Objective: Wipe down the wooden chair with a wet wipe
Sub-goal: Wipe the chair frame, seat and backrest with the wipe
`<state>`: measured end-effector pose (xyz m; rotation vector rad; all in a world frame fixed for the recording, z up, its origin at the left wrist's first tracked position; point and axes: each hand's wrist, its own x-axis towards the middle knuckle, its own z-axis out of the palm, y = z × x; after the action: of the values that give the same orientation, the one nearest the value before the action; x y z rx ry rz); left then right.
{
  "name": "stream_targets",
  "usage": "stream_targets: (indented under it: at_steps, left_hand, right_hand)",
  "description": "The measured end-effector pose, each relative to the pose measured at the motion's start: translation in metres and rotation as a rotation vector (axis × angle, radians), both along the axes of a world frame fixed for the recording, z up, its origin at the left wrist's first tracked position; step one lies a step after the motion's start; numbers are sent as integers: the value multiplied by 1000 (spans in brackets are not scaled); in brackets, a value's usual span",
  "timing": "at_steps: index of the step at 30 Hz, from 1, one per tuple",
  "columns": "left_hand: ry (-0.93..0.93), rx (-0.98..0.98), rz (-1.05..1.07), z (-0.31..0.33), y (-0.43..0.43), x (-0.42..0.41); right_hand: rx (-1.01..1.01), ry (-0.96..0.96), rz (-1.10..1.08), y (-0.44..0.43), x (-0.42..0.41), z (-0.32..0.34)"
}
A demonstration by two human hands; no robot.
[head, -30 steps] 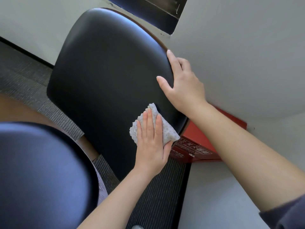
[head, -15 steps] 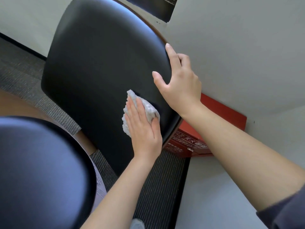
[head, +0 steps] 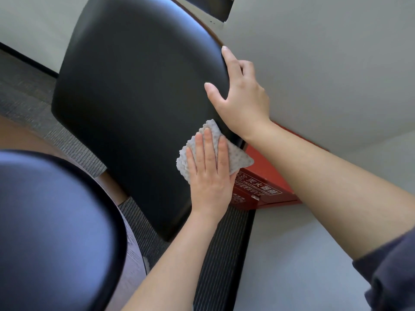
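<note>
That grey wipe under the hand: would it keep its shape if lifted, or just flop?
Probably flop: the wet wipe is thin, folded, and lies close against the curved backrest. Likely light, since the left hand, fingers flat, alone pins it there. Its dimpled texture may drag rather than slip.

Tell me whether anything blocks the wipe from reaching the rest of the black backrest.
Only the right hand, which grips the right edge of the backrest just above the wipe and covers that strip. The left hand presses the wipe flat on the backrest; the remaining surface is bare.
</note>
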<state>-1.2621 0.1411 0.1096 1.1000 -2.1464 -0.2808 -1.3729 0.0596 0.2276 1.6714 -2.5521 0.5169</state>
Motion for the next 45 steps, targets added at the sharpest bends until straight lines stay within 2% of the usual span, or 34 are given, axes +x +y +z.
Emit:
stream_targets:
  at_steps: [6,13,18,20,23,30,35,45]
  left_hand:
    - [-107,92,-21,-37,16,39]
    - [38,169,-65,-9,2,27]
    - [32,122,-118,-16,1,33]
    - [39,87,-163,-15,-38,19]
    - [59,109,-204,0,-54,17]
    - [134,268,-241,-1,-47,36]
    - [119,384,-253,-9,-70,52]
    - [46,343,-283,-23,-109,65]
  right_hand:
    - [-15,14,-29,-1,3,2]
    - [2,24,-18,7,6,-3]
    - [-10,28,-28,8,7,-1]
    - [-27,58,-52,-20,-3,5]
    - [-43,55,-55,-20,-4,7]
    - [-2,48,-10,-3,6,6]
    - [84,320,-9,-17,20,9]
    - [237,490,-16,-51,31,15]
